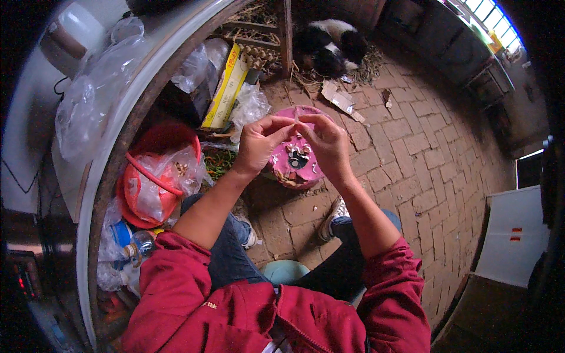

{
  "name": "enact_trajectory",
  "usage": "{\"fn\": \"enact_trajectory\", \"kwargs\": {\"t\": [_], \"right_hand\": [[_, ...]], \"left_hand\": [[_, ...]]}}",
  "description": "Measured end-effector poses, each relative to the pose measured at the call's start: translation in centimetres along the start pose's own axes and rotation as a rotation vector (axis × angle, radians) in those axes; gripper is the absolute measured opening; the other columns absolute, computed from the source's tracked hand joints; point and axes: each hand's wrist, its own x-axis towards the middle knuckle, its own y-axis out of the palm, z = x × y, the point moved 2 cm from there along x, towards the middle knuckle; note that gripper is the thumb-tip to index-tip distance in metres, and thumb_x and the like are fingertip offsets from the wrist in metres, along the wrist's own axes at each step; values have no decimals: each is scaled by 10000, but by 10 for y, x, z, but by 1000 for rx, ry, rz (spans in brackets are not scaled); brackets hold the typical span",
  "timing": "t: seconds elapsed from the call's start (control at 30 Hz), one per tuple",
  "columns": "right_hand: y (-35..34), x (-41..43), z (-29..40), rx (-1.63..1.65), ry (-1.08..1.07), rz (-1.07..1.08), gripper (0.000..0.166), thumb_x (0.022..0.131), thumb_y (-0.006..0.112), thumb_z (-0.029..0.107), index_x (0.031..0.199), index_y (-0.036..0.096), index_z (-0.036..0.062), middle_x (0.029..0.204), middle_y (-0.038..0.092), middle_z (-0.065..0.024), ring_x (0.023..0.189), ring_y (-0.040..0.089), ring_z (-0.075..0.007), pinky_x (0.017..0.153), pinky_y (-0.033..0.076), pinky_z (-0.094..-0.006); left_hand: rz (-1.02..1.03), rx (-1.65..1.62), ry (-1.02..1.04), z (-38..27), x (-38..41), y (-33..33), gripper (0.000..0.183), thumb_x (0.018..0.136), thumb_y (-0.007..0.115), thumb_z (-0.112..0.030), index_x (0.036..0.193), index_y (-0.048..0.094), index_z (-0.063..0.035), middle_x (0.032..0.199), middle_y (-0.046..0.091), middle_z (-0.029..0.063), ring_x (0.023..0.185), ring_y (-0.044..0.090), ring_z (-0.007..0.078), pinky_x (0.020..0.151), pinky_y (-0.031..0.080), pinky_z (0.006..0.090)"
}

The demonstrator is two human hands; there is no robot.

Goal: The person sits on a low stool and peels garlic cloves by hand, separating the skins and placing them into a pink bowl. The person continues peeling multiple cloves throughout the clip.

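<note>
My left hand (257,143) and my right hand (327,142) meet at the fingertips above a pink round stool (312,173). Pinched between them is a small pale piece (296,120), mostly hidden by the fingers, so I cannot tell exactly what it is. Pale curled peelings (295,150) that look like garlic skins lie scattered over the stool top. A dark hole shows in the middle of that top. Some light brown pieces (289,180) rest near the stool's front edge.
To the left stands a red bucket (132,218) with a plastic bag (152,194) in it. A yellow-sided carton (225,88) and egg trays (261,57) are beyond. A black-and-white furry animal (329,48) lies at the back. Flattened cardboard (340,99) lies on the brick floor (410,176).
</note>
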Motion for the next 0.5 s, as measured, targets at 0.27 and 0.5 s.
{"fn": "enact_trajectory", "kwargs": {"t": [0.27, 0.5], "right_hand": [[-3, 3, -16, 196, 87, -47, 175, 877, 584, 145, 825, 583, -23, 712, 587, 0, 662, 513, -52, 575, 427, -223], [-15, 8, -30, -465, 64, -80, 180, 864, 540, 250, 866, 621, 90, 665, 602, -171, 634, 599, -324, 570, 450, -408]], "left_hand": [[12, -282, -197, -3, -1, 2, 155, 843, 620, -78, 990, 637, -34, 931, 664, 79, 807, 648, 145, 718, 531, 237], [77, -643, -345, -2, 3, -5, 200, 852, 598, -72, 1052, 606, -59, 980, 654, 97, 829, 658, 163, 665, 554, 223]]}}
